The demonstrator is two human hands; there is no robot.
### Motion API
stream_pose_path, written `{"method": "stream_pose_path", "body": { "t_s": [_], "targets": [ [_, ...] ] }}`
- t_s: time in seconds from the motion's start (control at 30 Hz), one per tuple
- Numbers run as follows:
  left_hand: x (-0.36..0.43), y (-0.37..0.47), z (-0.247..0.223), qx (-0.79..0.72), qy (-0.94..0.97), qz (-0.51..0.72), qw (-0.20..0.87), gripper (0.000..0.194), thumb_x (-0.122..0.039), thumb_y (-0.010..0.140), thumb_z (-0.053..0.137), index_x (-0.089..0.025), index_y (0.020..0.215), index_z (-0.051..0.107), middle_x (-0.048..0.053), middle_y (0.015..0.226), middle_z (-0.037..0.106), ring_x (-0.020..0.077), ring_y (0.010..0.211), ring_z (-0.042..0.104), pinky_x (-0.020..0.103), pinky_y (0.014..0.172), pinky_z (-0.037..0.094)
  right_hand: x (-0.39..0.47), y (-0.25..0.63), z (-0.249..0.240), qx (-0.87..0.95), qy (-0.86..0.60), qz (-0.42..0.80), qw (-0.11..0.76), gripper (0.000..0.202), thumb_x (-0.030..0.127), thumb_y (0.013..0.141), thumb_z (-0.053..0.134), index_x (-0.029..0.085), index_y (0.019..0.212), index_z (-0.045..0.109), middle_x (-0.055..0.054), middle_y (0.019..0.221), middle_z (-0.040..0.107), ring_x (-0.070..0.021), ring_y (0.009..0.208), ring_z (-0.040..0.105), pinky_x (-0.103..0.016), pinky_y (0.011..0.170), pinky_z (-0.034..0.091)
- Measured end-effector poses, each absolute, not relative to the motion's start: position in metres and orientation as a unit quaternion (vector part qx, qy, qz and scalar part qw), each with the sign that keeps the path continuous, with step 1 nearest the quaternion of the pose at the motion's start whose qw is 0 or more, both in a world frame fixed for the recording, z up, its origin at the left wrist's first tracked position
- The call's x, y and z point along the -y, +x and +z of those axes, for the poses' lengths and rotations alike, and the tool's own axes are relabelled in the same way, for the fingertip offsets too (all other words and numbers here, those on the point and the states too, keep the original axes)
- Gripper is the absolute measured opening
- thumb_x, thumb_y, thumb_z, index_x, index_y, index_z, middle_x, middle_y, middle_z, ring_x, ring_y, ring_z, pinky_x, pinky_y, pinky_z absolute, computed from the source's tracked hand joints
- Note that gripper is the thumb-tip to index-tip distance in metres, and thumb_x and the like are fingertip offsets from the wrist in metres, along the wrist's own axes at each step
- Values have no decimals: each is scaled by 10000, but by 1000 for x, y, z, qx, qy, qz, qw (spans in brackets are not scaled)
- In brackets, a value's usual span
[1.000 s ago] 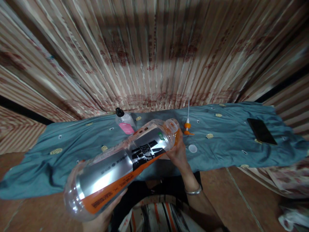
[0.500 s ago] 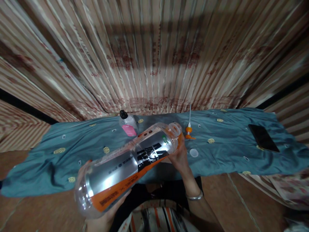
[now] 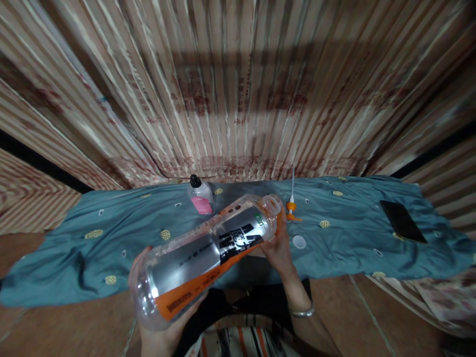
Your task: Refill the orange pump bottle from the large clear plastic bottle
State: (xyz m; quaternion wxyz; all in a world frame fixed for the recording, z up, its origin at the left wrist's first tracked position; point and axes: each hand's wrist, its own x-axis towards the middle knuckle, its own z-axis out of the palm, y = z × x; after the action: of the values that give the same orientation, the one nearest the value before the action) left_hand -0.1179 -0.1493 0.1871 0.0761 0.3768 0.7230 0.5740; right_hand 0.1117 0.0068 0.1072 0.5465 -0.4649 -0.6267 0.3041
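Observation:
A large clear plastic bottle (image 3: 197, 263) with a silver and orange label lies tilted across my two hands, its open neck pointing up and to the right. My left hand (image 3: 167, 322) supports the base end from below and behind, most of its fingers hidden by the bottle. Around the neck end wraps my right hand (image 3: 277, 245). Just beyond that hand lies an orange pump head (image 3: 291, 206) with a long pale tube pointing away from me. A small round white disc (image 3: 299, 242) rests on the cloth to the right of my wrist.
A smaller clear bottle with a pink label and black cap (image 3: 201, 198) stands behind the big one. To the right lies a dark phone (image 3: 402, 221). Blue-green cloth (image 3: 342, 233) covers the narrow table, with a striped curtain (image 3: 238, 89) behind it.
The bottle's base end has shifted slightly right and its tilt has changed a little, with both hands still on it. The whole view has moved slightly.

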Motion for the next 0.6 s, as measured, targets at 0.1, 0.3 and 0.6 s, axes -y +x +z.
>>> {"method": "stream_pose_path", "body": {
  "t_s": [0.1,0.3,0.6],
  "targets": [
    [150,-124,185,-713,409,567,56,1092,-667,529,1033,-260,1445,601,155,1582,605,447,1516,582,664,1333,420,-5,111,108,622,-462,306,554,1285,661,839,911,234,1805,179,-239,1796,438,-423,1665,470,-662,1302,485],
    [147,-137,183,-701,449,553,48,1065,-592,529,1053,-267,1440,608,119,1480,626,363,1330,687,551,1216,568,-5,116,117,628,-473,282,550,1321,668,814,945,252,1810,184,-237,1855,331,-429,1686,433,-664,1315,464],
    [148,-132,180,-691,492,530,25,1049,-640,622,1007,-286,1501,558,103,1485,613,334,1297,695,503,1172,591,-36,134,146,684,-414,317,510,1396,633,669,1047,251,1777,286,-211,1781,474,-429,1615,536,-637,1340,457]
  ]
}}
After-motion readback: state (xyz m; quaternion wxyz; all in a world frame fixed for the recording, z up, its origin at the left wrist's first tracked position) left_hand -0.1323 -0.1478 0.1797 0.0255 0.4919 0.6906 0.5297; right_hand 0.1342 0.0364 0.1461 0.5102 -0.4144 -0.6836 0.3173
